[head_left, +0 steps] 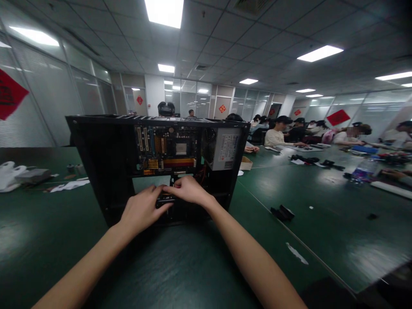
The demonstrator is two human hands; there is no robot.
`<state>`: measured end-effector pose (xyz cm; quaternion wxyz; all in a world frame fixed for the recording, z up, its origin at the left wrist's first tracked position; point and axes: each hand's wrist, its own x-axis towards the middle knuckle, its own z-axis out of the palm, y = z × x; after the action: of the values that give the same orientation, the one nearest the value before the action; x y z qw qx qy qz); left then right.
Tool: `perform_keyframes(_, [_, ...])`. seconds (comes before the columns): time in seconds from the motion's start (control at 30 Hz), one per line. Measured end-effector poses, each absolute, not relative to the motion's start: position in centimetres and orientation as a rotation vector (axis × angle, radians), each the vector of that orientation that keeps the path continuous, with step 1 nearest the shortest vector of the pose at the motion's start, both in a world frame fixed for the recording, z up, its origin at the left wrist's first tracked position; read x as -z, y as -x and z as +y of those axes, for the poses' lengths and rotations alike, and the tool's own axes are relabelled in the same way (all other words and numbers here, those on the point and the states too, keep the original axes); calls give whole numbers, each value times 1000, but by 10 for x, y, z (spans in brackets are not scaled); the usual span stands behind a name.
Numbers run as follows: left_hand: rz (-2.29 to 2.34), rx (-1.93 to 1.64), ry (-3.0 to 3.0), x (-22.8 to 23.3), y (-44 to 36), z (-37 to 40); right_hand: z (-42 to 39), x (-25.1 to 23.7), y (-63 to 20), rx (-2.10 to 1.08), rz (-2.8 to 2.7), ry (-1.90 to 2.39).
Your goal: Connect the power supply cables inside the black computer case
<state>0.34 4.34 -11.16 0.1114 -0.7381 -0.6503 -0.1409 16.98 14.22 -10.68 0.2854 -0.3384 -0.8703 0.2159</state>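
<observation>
A black computer case [99, 163] stands upright on the table with its open side facing me. Inside are a motherboard [189, 141] with a bare silver processor [181, 149], and a labelled power supply [224, 150] at upper right. Both hands reach into the lower part, below the motherboard. My left hand [141, 208] is open, its thumb spread from its fingers beside a small dark part with orange on it [166, 198]. My right hand [189, 189] has bent fingers closed from the right, its thumb meeting my left fingertips. Whatever its fingers grip is hidden.
The green table [273, 249] extends around the case. Black pieces [282, 213] and a white scrap [296, 253] lie to the right. Farther right are a plastic bottle [363, 171] and other seated people. White bags [11, 176] and a grey box [33, 175] sit left.
</observation>
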Motion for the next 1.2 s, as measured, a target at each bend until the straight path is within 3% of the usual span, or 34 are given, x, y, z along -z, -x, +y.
perform_keyframes(0.33, [-1676,1018,2384,108,13,57,141,79,-193,-969,-2094,643])
perform_keyframes(0.57, [-1799,1345,2436,102,5,51,136,65,-208,-997,-2140,577])
perform_keyframes(1.2, [-1784,1329,2465,103,7,54,138,71,-205,-1103,-2203,544])
